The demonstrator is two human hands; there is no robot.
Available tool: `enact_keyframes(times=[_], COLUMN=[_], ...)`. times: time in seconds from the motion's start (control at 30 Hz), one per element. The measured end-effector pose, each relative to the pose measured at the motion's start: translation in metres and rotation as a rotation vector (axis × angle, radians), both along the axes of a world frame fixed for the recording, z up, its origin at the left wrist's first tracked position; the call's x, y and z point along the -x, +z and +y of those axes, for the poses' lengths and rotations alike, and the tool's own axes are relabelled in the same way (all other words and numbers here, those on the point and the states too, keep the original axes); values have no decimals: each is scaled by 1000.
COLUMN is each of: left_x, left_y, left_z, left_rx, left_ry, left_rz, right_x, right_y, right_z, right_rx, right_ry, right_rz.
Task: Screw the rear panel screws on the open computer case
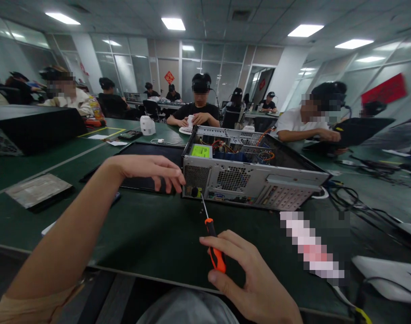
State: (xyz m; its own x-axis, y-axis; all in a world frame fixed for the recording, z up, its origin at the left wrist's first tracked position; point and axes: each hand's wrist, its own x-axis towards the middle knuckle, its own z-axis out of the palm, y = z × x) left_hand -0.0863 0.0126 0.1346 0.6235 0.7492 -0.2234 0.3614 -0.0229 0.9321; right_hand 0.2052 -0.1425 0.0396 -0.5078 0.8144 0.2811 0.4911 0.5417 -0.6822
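A screwdriver (216, 252) with an orange and black handle is held between the thumb and fingers of my right hand (249, 274). Its thin shaft slants up and away, the tip near the lower left of the computer case's back panel. The open-topped grey computer case (249, 173) lies on its side, with a bright green-labelled power supply (200, 151) and coloured wires inside. My left hand (154, 172) reaches in from the left, fingers loosely stretched and apart, fingertips by the case's left corner. Whether they touch it I cannot tell. Several tiny dark screws (201, 211) lie beside the shaft.
A black side panel (147, 155) lies left of the case; nearer is a flat metal drive (39, 190). Another black case (33, 128) stands far left. Cables (347, 202) and a white pouch (387, 276) lie right. Co-workers sit across the green table (141, 243).
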Motion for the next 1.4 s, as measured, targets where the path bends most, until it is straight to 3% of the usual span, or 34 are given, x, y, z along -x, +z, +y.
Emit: enact_keyframes(times=[0.07,0.17,0.3,0.4,0.6,0.8,1.0,1.2,1.4], left_x=[1,-13,-54,-84,-115,-116,-114,-114,-118], left_y=[19,34,26,15,2,-1,-2,-4,5], left_z=[5,22,57,78,99,108,118,110,95], left_rx=[-167,-403,-869,-998,-854,-734,-754,-763,-763], left_ry=[179,277,510,524,395,279,219,318,215], left_rz=[-5,139,227,297,559,635,696,655,947], right_x=[-1,-2,1,5,10,7,7,8,8], right_y=[1,-2,-9,-12,-16,-19,-21,-23,-24], right_z=[1,5,12,17,21,26,26,26,28], right_rx=[29,87,157,181,174,182,174,194,197], right_ry=[-4,8,5,-8,-22,-36,-45,-53,-48], right_rz=[-43,-84,-140,-165,-155,-146,-142,-141,-163])
